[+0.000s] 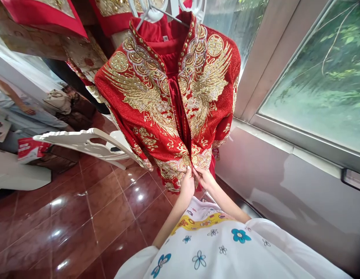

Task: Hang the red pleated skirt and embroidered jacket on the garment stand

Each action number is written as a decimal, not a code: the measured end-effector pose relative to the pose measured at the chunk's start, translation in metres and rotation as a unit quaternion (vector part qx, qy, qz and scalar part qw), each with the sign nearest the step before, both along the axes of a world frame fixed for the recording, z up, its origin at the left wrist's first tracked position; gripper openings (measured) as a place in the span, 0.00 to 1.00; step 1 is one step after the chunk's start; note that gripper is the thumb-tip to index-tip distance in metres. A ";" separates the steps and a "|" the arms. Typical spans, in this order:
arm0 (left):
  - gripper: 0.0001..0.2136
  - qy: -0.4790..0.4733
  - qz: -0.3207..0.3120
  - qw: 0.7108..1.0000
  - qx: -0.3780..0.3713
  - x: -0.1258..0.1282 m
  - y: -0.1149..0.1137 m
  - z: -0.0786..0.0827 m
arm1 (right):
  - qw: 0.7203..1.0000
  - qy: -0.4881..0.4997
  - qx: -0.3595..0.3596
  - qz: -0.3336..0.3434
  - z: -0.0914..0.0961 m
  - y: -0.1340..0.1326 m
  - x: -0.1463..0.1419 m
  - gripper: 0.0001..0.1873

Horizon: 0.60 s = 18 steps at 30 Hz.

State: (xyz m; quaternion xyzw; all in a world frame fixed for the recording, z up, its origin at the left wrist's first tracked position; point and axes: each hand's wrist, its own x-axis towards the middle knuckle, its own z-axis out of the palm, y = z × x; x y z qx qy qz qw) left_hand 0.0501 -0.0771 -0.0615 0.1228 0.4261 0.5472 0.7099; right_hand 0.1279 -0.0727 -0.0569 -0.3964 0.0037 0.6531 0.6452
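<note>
A red jacket (156,120) with gold phoenix embroidery and a stand collar hangs on a wire hanger (165,13) in front of me. Its front edges are parted at the chest and come together near the hem. My left hand (187,182) pinches the front edge on the left side, thumb on top. Right beside it, my right hand (203,177) grips the other front edge between thumb and fingers. Whatever fastener lies between the fingertips is too small to make out. Inside the jacket shows a red inner garment (172,50).
More red and gold garments (78,50) hang at the upper left. A white carved chair (90,141) stands on the tiled floor (110,217). A seated person (14,100) and bags (59,102) are at the far left. A window (319,77) and ledge (284,147) line the right.
</note>
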 end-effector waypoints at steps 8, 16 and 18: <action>0.14 -0.034 -0.030 0.998 0.049 0.003 0.004 0.003 | 1.000 -0.001 0.010 0.013 -0.005 -0.007 -0.002 0.17; 0.11 0.018 0.015 0.999 0.028 -0.001 0.000 -0.004 | 1.000 -0.022 0.016 0.013 0.000 -0.008 -0.004 0.14; 0.11 0.026 0.015 0.999 0.024 -0.001 0.000 -0.006 | 1.000 0.002 0.014 0.015 0.002 -0.008 -0.005 0.14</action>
